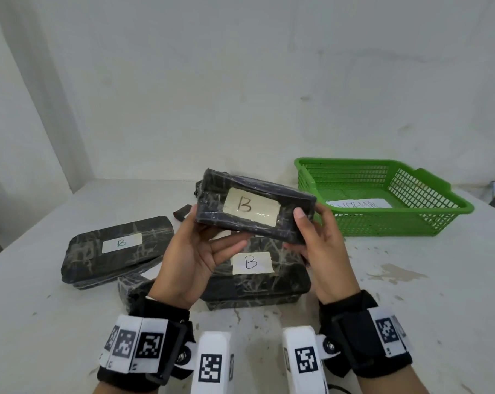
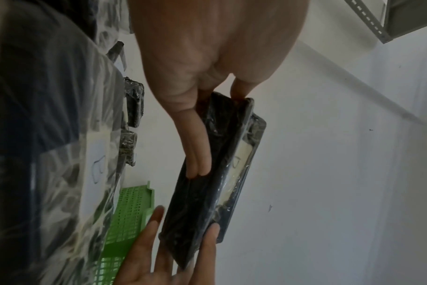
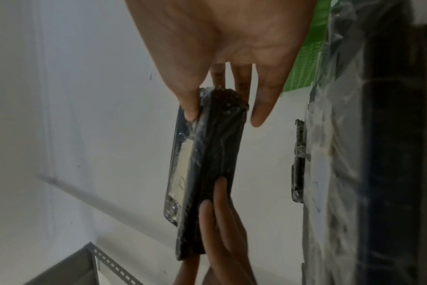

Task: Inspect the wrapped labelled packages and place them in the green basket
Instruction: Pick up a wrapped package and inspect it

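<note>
We hold the package (image 1: 255, 207) above the tabletop (image 1: 41, 322), left hand (image 1: 192, 257) and right hand (image 1: 320, 245) pinching its ends, label up for reading, near the green basket (image 1: 439, 220).

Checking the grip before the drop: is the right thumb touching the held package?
Touching. The right wrist view shows the right hand's thumb pressed onto the held package's label face, no gap.

White stained table (image 1: 382, 308) bears wrapped packages (image 1: 117, 250) and green basket (image 1: 405, 223)
</note>
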`<state>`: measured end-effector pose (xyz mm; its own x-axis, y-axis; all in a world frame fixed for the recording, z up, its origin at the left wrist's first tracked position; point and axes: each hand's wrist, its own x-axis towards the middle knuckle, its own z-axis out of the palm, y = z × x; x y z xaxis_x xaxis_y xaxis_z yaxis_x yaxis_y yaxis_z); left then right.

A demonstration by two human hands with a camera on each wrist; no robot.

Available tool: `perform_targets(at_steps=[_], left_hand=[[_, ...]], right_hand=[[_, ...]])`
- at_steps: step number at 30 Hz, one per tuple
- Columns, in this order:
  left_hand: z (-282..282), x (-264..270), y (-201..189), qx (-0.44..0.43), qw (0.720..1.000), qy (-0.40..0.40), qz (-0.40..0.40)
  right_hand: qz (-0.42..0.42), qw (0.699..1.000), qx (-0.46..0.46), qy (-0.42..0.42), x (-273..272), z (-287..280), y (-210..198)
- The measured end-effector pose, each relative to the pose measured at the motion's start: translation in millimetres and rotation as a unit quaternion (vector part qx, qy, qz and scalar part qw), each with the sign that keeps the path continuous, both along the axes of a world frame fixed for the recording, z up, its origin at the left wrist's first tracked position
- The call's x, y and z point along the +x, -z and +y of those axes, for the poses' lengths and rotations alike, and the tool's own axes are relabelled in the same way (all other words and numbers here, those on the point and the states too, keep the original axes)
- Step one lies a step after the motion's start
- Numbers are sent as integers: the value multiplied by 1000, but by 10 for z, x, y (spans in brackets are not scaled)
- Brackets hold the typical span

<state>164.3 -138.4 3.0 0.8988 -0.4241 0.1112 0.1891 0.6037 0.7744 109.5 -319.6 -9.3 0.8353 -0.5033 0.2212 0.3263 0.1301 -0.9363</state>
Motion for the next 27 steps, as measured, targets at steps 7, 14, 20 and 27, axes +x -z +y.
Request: perform_targets(at_steps=[7, 14, 20, 27], left_hand=[[-118, -80, -83, 94, 995, 18, -24], [-573, -92, -431, 129, 990, 51, -39], [-1370, 93, -433, 194, 981, -6, 0], [-2083, 490, -244, 414, 905, -44, -88]], right_hand=[[11, 1000, -3, -1, -143, -277, -204], [74, 990, -114, 42, -348, -970, -705], [116, 986, -76, 96, -256, -1741, -983], [196, 967, -92, 135, 295, -2682, -1068]])
